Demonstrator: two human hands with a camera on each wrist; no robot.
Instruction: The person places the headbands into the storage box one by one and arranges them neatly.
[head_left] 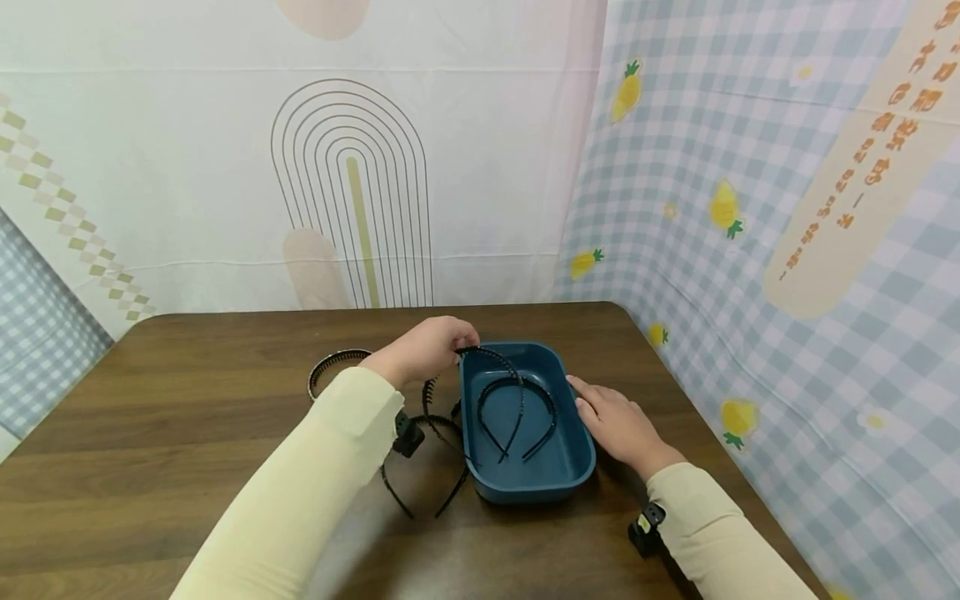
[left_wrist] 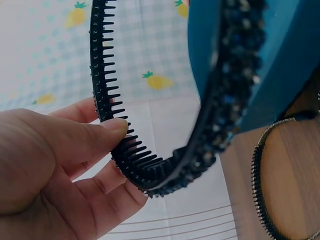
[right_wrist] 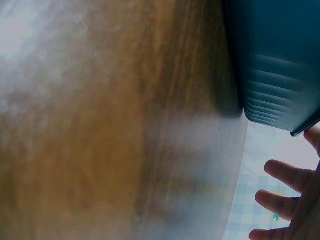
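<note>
My left hand [head_left: 459, 344] pinches one end of a black toothed headband [head_left: 501, 358] with dark beads on its outer side. The band arcs over the far left rim of a blue tray [head_left: 525, 487] and down into it. In the left wrist view, thumb and fingers [left_wrist: 107, 127] grip the headband [left_wrist: 150, 167] near its comb teeth, with the tray [left_wrist: 280, 45] behind. A second black headband [head_left: 543, 393] lies inside the tray. My right hand [head_left: 596, 404] rests with straight fingers against the tray's right side; its fingers [right_wrist: 287, 200] show beside the tray wall [right_wrist: 280, 65].
More black headbands [head_left: 431, 433] lie on the brown wooden table [head_left: 187, 417] left of the tray, and another headband [head_left: 335, 360] sits farther left. Patterned cloth backdrops stand behind and to the right. The table's right edge is close to my right arm.
</note>
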